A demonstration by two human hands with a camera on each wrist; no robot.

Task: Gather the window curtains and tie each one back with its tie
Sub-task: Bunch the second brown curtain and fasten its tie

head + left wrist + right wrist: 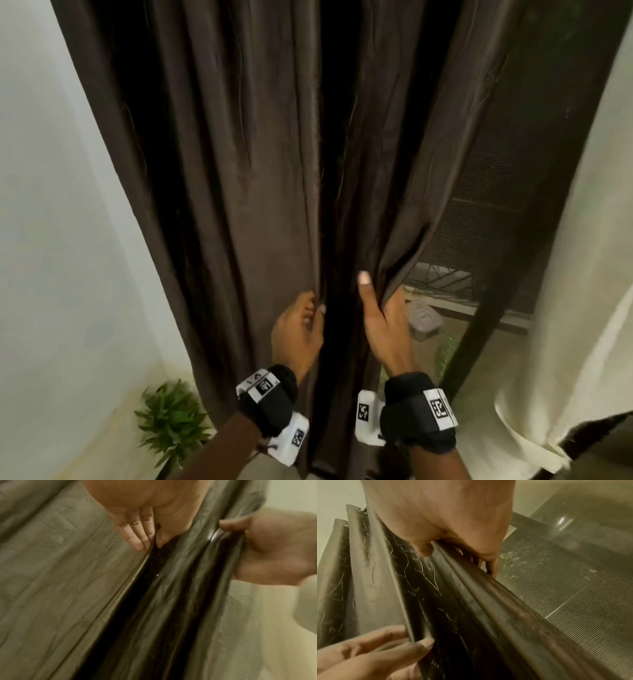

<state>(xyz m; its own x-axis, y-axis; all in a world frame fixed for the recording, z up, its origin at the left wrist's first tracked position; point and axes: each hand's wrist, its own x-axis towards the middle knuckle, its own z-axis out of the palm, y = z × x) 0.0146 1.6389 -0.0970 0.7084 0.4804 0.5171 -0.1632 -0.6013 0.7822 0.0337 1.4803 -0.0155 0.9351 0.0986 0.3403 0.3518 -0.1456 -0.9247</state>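
Brown curtain (260,171) hangs mid-frame, bunched in folds. Left hand (298,330) pinches a fold edge at lower centre; right hand (383,322) grips a bundle of folds beside it. Potted plant (171,421) at lower left, pot not visible.

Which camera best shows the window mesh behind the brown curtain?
The right wrist view: the window mesh fills its right side, weave visible. The head view shows it dim beyond the brown curtain; the left wrist view shows none.
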